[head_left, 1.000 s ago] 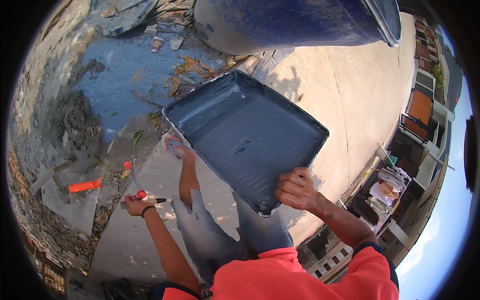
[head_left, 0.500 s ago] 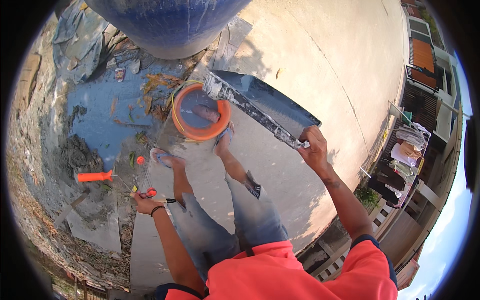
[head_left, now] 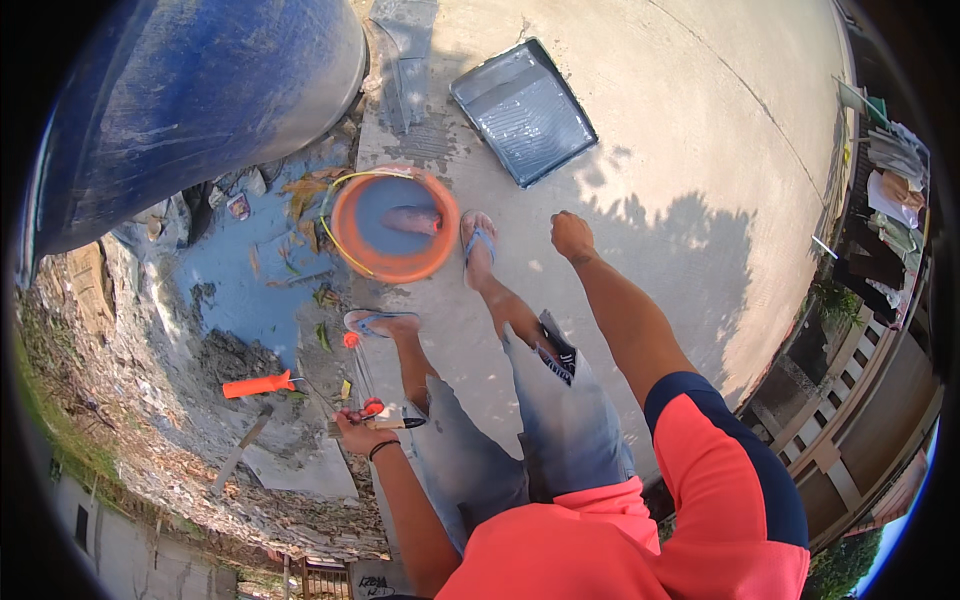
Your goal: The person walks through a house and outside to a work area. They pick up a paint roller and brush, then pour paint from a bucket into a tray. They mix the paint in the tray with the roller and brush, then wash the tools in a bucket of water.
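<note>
My left hand (head_left: 362, 434) is closed around a paint roller frame and a paintbrush together. The roller frame's orange handle (head_left: 258, 385) points left, and its bare wire cage (head_left: 362, 372) with red ends shows beside my leg. From the fist the paintbrush's black handle (head_left: 400, 424) sticks out to the right. My right hand (head_left: 572, 236) hangs over the concrete with curled fingers and nothing visible in it. Beyond it, a black paint tray (head_left: 528, 112) with wet grey-blue paint lies flat on the ground, apart from the hand.
An orange bucket (head_left: 344, 225) of greyish liquid stands by my feet; a pinkish cylinder (head_left: 412, 220) lies in it. A big blue drum (head_left: 225, 95) looms at the upper left. Blue-stained ground with leaves and rubble stretches left. A loaded laundry rack (head_left: 890, 205) stands far right.
The paint tray has gone from my right hand to the concrete, and that hand has let go and drawn back. My left hand still grips its tools; the view has turned.
</note>
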The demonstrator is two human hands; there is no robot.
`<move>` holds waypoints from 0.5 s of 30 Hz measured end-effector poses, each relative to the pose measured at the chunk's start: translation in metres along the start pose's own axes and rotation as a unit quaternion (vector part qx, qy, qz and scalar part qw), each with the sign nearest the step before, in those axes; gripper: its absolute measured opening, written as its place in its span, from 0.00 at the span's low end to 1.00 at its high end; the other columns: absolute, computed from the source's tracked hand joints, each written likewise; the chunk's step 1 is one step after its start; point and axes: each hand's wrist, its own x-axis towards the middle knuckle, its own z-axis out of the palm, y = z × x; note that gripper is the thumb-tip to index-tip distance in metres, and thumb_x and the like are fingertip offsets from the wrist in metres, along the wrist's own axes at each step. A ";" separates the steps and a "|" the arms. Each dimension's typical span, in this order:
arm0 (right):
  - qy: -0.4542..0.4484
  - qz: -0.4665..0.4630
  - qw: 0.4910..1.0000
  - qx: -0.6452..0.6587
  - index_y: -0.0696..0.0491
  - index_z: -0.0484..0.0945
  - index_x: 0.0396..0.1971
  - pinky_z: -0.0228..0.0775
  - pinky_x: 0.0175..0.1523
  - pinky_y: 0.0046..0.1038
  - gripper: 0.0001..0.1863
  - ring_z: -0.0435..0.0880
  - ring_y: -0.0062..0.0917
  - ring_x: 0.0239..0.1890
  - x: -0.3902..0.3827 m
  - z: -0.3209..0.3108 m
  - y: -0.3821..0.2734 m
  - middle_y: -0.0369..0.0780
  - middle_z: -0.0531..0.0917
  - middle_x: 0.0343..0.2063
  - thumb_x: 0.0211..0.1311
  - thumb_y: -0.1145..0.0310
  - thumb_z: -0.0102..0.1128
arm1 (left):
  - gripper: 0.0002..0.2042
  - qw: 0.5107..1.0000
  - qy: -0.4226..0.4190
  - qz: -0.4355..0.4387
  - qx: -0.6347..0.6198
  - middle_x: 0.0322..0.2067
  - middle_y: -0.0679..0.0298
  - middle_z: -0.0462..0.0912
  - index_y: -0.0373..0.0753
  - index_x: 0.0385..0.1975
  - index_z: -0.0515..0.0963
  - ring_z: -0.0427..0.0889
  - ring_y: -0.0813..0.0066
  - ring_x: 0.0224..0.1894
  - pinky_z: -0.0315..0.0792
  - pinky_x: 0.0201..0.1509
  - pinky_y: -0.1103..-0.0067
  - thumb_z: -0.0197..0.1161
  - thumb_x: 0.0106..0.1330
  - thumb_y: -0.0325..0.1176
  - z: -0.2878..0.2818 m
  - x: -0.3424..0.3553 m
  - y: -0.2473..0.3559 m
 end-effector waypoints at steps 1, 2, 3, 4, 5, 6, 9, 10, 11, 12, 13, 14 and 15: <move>-0.023 0.004 0.998 0.055 0.51 0.83 0.31 0.73 0.50 0.40 0.07 0.81 0.40 0.43 -0.029 0.017 0.016 0.44 0.82 0.37 0.53 0.73 0.57 | 0.10 1.000 0.007 -0.005 0.010 0.21 0.70 0.66 0.37 0.28 0.73 0.66 0.79 0.22 0.69 0.25 0.80 0.58 0.68 0.37 0.001 -0.007 0.000; -0.044 0.016 0.996 0.070 0.52 0.82 0.32 0.74 0.50 0.40 0.07 0.82 0.41 0.44 -0.058 0.033 0.030 0.46 0.83 0.37 0.53 0.71 0.58 | 0.11 1.000 -0.007 -0.019 -0.001 0.21 0.71 0.65 0.37 0.27 0.72 0.66 0.79 0.23 0.68 0.27 0.80 0.58 0.68 0.37 0.003 -0.014 0.000; -0.083 0.050 0.991 0.088 0.52 0.82 0.35 0.74 0.51 0.40 0.09 0.82 0.42 0.45 -0.088 0.044 0.042 0.46 0.83 0.40 0.53 0.70 0.59 | 0.11 0.999 -0.024 -0.023 -0.001 0.21 0.70 0.65 0.38 0.27 0.72 0.66 0.79 0.23 0.69 0.27 0.80 0.57 0.68 0.37 0.006 -0.020 0.001; -0.130 0.057 0.982 0.125 0.52 0.83 0.38 0.73 0.53 0.40 0.12 0.81 0.42 0.47 -0.116 0.054 0.061 0.47 0.82 0.44 0.53 0.68 0.61 | 0.11 0.999 -0.040 -0.027 0.000 0.21 0.70 0.65 0.38 0.27 0.72 0.66 0.79 0.23 0.69 0.27 0.80 0.57 0.68 0.37 0.009 -0.027 0.002; -0.154 0.070 0.977 0.132 0.51 0.82 0.41 0.73 0.54 0.40 0.14 0.80 0.41 0.48 -0.142 0.060 0.067 0.46 0.82 0.44 0.53 0.68 0.61 | 0.11 0.999 -0.043 -0.024 0.008 0.21 0.70 0.65 0.38 0.27 0.72 0.66 0.79 0.23 0.69 0.28 0.80 0.57 0.68 0.37 0.012 -0.033 0.004; -0.187 0.065 0.968 0.156 0.50 0.81 0.44 0.72 0.55 0.40 0.16 0.80 0.41 0.50 -0.162 0.064 0.089 0.46 0.83 0.44 0.53 0.67 0.62 | 0.11 0.997 -0.074 -0.034 -0.003 0.21 0.70 0.65 0.38 0.27 0.71 0.67 0.79 0.23 0.70 0.28 0.80 0.57 0.68 0.37 0.015 -0.039 0.006; -0.126 0.116 0.969 0.178 0.52 0.81 0.43 0.74 0.52 0.38 0.16 0.82 0.41 0.46 -0.201 0.069 0.099 0.47 0.84 0.41 0.53 0.66 0.63 | 0.11 0.990 -0.135 -0.045 -0.015 0.21 0.70 0.65 0.39 0.26 0.71 0.68 0.78 0.23 0.71 0.29 0.78 0.57 0.69 0.38 0.023 -0.055 0.016; -0.100 0.104 0.965 0.218 0.54 0.81 0.43 0.74 0.51 0.37 0.16 0.82 0.41 0.45 -0.205 0.067 0.106 0.47 0.84 0.40 0.53 0.67 0.63 | 0.12 0.986 -0.157 -0.051 -0.014 0.20 0.70 0.65 0.39 0.27 0.71 0.68 0.78 0.23 0.72 0.30 0.77 0.57 0.69 0.38 0.025 -0.061 0.019; -0.057 0.105 0.961 0.250 0.55 0.81 0.42 0.74 0.49 0.36 0.16 0.83 0.41 0.43 -0.205 0.065 0.096 0.47 0.84 0.39 0.53 0.67 0.62 | 0.12 0.987 -0.153 -0.043 -0.015 0.20 0.70 0.65 0.39 0.27 0.70 0.68 0.78 0.23 0.73 0.30 0.76 0.56 0.69 0.39 0.027 -0.066 0.023; -0.042 0.139 0.952 0.270 0.56 0.81 0.42 0.75 0.48 0.35 0.15 0.84 0.40 0.42 -0.205 0.062 0.089 0.47 0.84 0.38 0.54 0.67 0.62 | 0.13 0.980 -0.189 -0.063 0.000 0.20 0.71 0.65 0.40 0.27 0.70 0.68 0.79 0.23 0.71 0.32 0.76 0.56 0.70 0.41 0.029 -0.071 0.025; 0.001 0.115 0.941 0.318 0.57 0.81 0.41 0.74 0.50 0.35 0.16 0.83 0.40 0.43 -0.201 0.057 0.078 0.48 0.84 0.39 0.54 0.67 0.62 | 0.12 0.973 -0.212 -0.087 0.002 0.20 0.71 0.65 0.41 0.28 0.70 0.68 0.79 0.23 0.70 0.32 0.77 0.56 0.70 0.41 0.030 -0.076 0.027; 0.045 0.154 0.924 0.348 0.58 0.81 0.41 0.73 0.52 0.36 0.16 0.83 0.40 0.44 -0.200 0.051 0.051 0.49 0.84 0.40 0.54 0.66 0.61 | 0.12 0.966 -0.235 -0.106 0.001 0.20 0.71 0.65 0.41 0.28 0.70 0.68 0.79 0.24 0.69 0.32 0.77 0.56 0.70 0.42 0.030 -0.081 0.027; 0.006 0.118 0.908 0.403 0.59 0.81 0.41 0.72 0.52 0.35 0.16 0.83 0.41 0.44 -0.196 0.043 0.036 0.48 0.84 0.39 0.55 0.66 0.61 | 0.12 0.958 -0.262 -0.112 0.007 0.20 0.71 0.65 0.42 0.29 0.70 0.68 0.79 0.24 0.69 0.32 0.78 0.55 0.71 0.43 0.030 -0.086 0.027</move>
